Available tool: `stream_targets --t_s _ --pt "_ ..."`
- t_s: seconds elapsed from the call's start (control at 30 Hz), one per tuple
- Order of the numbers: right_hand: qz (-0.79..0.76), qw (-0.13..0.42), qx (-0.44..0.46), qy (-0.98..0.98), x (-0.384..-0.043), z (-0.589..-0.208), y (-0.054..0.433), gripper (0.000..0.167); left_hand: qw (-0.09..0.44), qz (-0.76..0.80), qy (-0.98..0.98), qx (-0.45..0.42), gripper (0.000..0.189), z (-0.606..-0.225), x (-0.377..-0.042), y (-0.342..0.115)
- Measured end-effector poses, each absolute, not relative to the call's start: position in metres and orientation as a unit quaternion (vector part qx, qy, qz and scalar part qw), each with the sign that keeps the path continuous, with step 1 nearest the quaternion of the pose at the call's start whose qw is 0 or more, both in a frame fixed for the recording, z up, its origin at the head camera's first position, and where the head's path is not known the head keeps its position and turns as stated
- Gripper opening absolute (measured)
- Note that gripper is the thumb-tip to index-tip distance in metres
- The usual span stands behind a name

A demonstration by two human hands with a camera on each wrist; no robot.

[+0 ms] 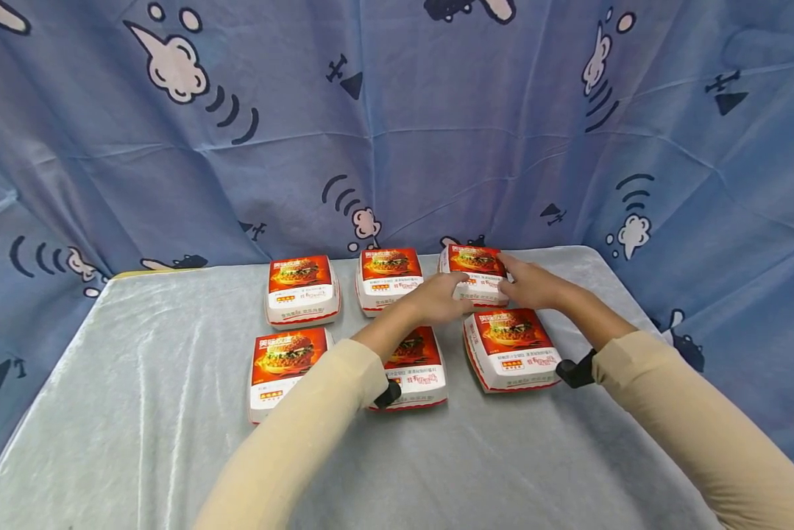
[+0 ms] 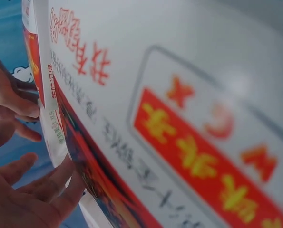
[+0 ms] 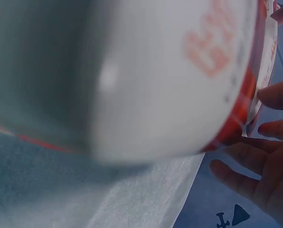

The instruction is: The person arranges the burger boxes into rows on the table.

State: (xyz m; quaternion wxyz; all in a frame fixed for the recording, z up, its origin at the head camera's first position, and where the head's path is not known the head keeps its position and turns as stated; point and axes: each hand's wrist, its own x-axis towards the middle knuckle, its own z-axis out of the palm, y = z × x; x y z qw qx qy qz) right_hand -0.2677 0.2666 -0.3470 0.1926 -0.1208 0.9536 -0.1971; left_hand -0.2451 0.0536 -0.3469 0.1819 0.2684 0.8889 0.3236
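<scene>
The back right burger box (image 1: 476, 259), white with a red burger picture on its lid, lies between my two hands. My left hand (image 1: 439, 297) is at its left side, fingers stretched over the lid's front left part. At the right side, my right hand (image 1: 532, 283) has its fingertips right at the box's edge, fingers spread. In the right wrist view the thumb (image 3: 277, 95) meets the box. A nearer burger box (image 1: 512, 346) sits turned slightly below my right hand. Another front burger box (image 1: 413, 368) is partly covered by my left forearm.
Two more burger boxes stand in the back row, at the left (image 1: 300, 291) and in the middle (image 1: 388, 276). One burger box (image 1: 287, 361) is at the front left, partly behind my sleeve. A grey cloth covers the table (image 1: 138, 383); a blue patterned curtain (image 1: 436, 110) hangs behind.
</scene>
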Motion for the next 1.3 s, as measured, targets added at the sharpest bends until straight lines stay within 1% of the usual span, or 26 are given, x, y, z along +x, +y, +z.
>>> stream_targets --t_s 0.17,0.37,0.67,1.07,1.3 --pt "-0.202 0.192 -0.126 0.952 -0.2675 -0.3456 0.2691 0.072 0.185 0.317 0.893 0.260 0.056 -0.3459 -0.2454 0.0539" --pt "-0.208 0.181 -0.136 0.951 -0.2693 -0.3481 0.2723 0.068 0.193 0.322 0.886 0.270 0.057 -0.3463 -0.2449 0.0537" --pt "-0.212 0.188 -0.128 0.950 -0.2698 -0.3485 0.2732 0.068 0.251 0.308 0.879 0.262 0.063 -0.3467 -0.2425 0.0521" --pt "-0.206 0.185 -0.132 0.952 -0.2710 -0.3518 0.2731 0.066 0.252 0.304 0.881 0.261 0.062 -0.3473 -0.2415 0.0513" --pt "-0.206 0.180 -0.139 0.952 -0.2721 -0.3530 0.2732 0.065 0.257 0.309 0.882 0.245 0.065 -0.3482 -0.2399 0.0513"
